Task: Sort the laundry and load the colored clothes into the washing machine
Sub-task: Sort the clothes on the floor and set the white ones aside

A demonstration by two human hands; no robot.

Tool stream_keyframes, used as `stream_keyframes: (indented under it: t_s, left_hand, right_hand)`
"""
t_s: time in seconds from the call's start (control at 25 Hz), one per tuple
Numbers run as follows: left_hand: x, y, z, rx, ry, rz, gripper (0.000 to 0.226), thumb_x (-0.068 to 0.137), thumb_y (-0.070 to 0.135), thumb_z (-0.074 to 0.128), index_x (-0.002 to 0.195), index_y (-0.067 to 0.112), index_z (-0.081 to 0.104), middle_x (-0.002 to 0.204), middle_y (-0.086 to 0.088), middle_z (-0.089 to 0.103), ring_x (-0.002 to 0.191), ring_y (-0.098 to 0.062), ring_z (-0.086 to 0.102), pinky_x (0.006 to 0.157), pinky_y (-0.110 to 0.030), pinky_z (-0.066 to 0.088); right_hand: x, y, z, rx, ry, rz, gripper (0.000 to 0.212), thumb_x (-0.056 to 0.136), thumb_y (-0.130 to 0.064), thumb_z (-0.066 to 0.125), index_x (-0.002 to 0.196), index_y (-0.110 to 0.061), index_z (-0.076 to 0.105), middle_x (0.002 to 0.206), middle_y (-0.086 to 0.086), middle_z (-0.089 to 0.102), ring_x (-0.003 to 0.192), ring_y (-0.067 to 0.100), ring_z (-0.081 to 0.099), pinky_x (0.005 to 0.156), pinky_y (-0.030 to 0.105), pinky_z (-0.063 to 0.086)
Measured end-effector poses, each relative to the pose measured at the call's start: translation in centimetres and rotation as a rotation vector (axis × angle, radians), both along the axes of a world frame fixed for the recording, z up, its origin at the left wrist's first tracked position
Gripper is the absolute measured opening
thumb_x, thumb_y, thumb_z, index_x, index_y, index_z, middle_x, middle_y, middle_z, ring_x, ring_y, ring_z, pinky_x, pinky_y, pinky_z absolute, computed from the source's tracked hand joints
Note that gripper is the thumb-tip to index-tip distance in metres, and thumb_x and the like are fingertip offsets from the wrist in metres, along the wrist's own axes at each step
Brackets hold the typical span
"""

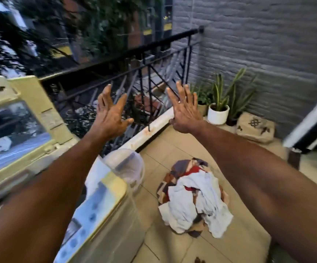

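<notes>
Balcony tiles are holding the mixed laundry pile (pixel 193 198) right of the washing machine (pixel 97 211) while I'm stretching my left hand (pixel 112 116) and right hand (pixel 186 112) out empty, fingers spread, before sorting.

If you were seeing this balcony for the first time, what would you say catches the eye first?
Two bare hands, left hand and right hand, are raised with fingers spread and empty in front of the black metal railing. Below them, a mixed heap of white and red-patterned laundry lies on the beige tiled floor. At the left stands the cream top-loading washing machine with its lid up.
</notes>
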State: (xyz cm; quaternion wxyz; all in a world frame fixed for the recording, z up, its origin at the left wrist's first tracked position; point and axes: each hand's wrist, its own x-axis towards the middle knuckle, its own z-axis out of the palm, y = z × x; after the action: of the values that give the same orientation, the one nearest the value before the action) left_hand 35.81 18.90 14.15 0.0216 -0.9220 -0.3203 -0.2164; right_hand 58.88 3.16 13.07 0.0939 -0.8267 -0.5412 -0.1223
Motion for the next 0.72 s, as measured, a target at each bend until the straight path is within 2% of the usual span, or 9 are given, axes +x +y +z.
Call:
stream_keyframes:
  t_s: [0.2,0.36,0.44,0.52,0.56,0.6,0.64,0.72]
  left_hand:
    - [14.1,-4.9,-6.5,-0.122,0.036,-0.138,0.087,0.078,0.055,0.069,0.149,0.027,0.027,0.158,-0.016,-0.004,0.144,-0.041,0.000,0.118,-0.059,0.018]
    - [21.9,-9.0,-13.1,-0.228,0.058,-0.188,0.087,0.080,0.055,0.067,0.151,0.026,0.026,0.160,-0.018,-0.002,0.145,-0.042,0.005,0.117,-0.058,0.021]
    - [24.1,-11.2,-17.5,-0.286,0.111,-0.219,0.087,0.081,0.059,0.063,0.152,0.026,0.026,0.161,-0.022,0.002,0.146,-0.045,0.010,0.117,-0.058,0.025]
    - [25.5,-12.7,-22.1,-0.347,0.160,-0.252,0.087,0.082,0.070,0.050,0.152,0.022,0.032,0.160,-0.027,0.010,0.145,-0.047,0.017,0.114,-0.058,0.030]
    - [26.2,-13.2,-24.4,-0.383,0.186,-0.255,0.091,0.081,0.078,0.039,0.152,0.021,0.034,0.160,-0.027,0.013,0.144,-0.047,0.021,0.113,-0.058,0.032]
    - [26.8,-13.7,-26.8,-0.416,0.208,-0.263,0.094,0.081,0.082,0.031,0.151,0.020,0.035,0.160,-0.027,0.016,0.142,-0.048,0.025,0.111,-0.057,0.035]
    - [27.2,-14.0,-29.0,-0.435,0.215,-0.290,0.093,0.082,0.080,0.028,0.150,0.017,0.036,0.158,-0.027,0.021,0.139,-0.049,0.031,0.108,-0.058,0.039]
    - [27.7,-14.4,-34.0,-0.464,0.212,-0.388,0.088,0.088,0.073,0.025,0.148,0.010,0.039,0.153,-0.030,0.032,0.135,-0.052,0.038,0.106,-0.064,0.041]
  right_hand:
    - [11.0,-7.2,-6.1,-0.123,0.066,-0.136,0.116,0.083,-0.045,0.075,0.161,-0.029,-0.009,0.169,0.011,-0.021,0.156,0.042,-0.010,0.122,0.064,0.010]
    - [16.9,-11.1,-12.7,-0.215,0.134,-0.195,0.113,0.086,-0.045,0.073,0.161,-0.030,-0.010,0.169,0.013,-0.018,0.156,0.043,-0.007,0.123,0.062,0.010]
    - [18.6,-12.6,-17.2,-0.242,0.190,-0.215,0.103,0.092,-0.057,0.062,0.161,-0.033,-0.009,0.169,0.014,-0.017,0.156,0.044,-0.005,0.122,0.063,0.014]
    - [19.6,-13.7,-22.2,-0.289,0.265,-0.231,0.094,0.088,-0.072,0.036,0.161,-0.035,-0.010,0.169,0.013,-0.020,0.155,0.045,-0.006,0.122,0.063,0.016]
    - [20.0,-14.1,-24.9,-0.318,0.305,-0.244,0.094,0.088,-0.072,0.036,0.161,-0.036,-0.011,0.168,0.013,-0.023,0.155,0.046,-0.007,0.122,0.062,0.017]
    - [20.3,-14.4,-27.7,-0.348,0.342,-0.256,0.095,0.092,-0.066,0.047,0.161,-0.036,-0.012,0.168,0.014,-0.024,0.155,0.048,-0.007,0.122,0.063,0.020]
    - [20.4,-14.7,-30.4,-0.374,0.366,-0.266,0.100,0.093,-0.058,0.057,0.160,-0.036,-0.013,0.167,0.015,-0.025,0.154,0.049,-0.006,0.121,0.062,0.022]
    - [20.5,-15.1,-35.9,-0.430,0.403,-0.282,0.102,0.092,-0.053,0.062,0.160,-0.037,-0.013,0.167,0.018,-0.025,0.154,0.051,-0.001,0.121,0.060,0.026]
